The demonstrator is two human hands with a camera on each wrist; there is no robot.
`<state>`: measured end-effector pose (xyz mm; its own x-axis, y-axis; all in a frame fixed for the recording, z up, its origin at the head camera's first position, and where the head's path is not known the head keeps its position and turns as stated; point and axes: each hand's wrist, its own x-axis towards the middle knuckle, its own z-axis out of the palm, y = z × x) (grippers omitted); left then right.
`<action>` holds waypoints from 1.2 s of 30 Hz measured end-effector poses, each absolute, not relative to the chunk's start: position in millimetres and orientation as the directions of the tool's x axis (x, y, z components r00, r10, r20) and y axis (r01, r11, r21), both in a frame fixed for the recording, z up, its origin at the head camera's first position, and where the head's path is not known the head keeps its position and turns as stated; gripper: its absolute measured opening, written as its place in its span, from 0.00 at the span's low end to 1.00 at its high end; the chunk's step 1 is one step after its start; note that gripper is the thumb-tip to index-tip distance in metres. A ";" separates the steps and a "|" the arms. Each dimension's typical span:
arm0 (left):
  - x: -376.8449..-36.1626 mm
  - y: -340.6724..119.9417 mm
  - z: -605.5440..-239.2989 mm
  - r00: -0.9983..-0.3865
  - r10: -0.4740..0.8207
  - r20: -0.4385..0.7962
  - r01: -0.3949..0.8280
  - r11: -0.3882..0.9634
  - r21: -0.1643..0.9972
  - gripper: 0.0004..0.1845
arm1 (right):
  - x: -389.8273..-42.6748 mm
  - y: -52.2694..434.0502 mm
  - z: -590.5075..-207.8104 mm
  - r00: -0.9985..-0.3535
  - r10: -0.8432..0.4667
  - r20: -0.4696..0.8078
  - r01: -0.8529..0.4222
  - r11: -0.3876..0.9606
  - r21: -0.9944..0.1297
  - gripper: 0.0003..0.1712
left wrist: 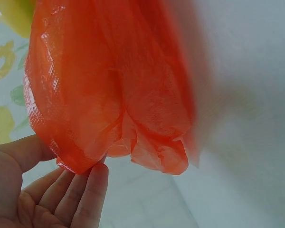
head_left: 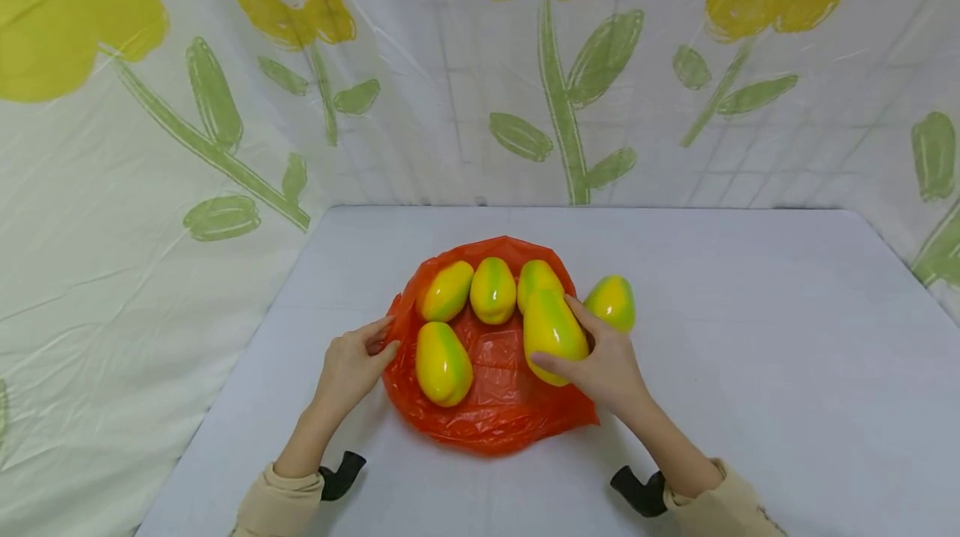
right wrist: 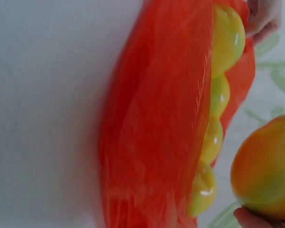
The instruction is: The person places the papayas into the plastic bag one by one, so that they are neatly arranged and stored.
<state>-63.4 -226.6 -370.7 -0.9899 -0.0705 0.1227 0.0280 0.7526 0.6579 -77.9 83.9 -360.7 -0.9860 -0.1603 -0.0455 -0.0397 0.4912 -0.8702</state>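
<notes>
With our left hand (head_left: pixel 351 366) pinching the orange bag (head_left: pixel 495 412) at its edge, our right hand (head_left: pixel 607 366) grasps a mango (head_left: pixel 552 328); placing it beside the others seems next.

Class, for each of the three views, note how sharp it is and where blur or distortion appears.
Head view: evenly lit, sharp, table edges bowed by the wide lens. Left wrist view: orange bag smeared at its right edge, left hand clearer. Right wrist view: soft throughout, the held mango near and out of focus.

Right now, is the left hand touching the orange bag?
Touching. In the left wrist view the left hand pinches the orange bag edge between thumb and fingers.
</notes>
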 end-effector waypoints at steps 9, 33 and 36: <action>-63.7 -226.0 -369.8 -0.991 -0.073 0.110 0.018 0.750 0.661 0.21 | -73.2 54.2 -370.2 -0.970 -0.204 -0.130 0.022 0.462 -0.886 0.51; -64.0 -222.9 -372.7 -0.991 -0.066 0.115 0.026 0.752 0.659 0.21 | -74.1 25.1 -399.3 -0.942 -0.302 -0.147 -0.007 0.455 -0.890 0.50; -64.5 -222.6 -373.1 -0.991 -0.065 0.119 0.030 0.751 0.660 0.20 | -74.4 21.9 -399.1 -0.941 -0.304 -0.149 -0.004 0.450 -0.893 0.51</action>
<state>-64.5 -222.6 -373.1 -0.9907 -0.0655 0.1194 0.0299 0.7506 0.6601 -74.4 21.9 -399.1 -0.9409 -0.3042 -0.1490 -0.0042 0.4503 -0.8929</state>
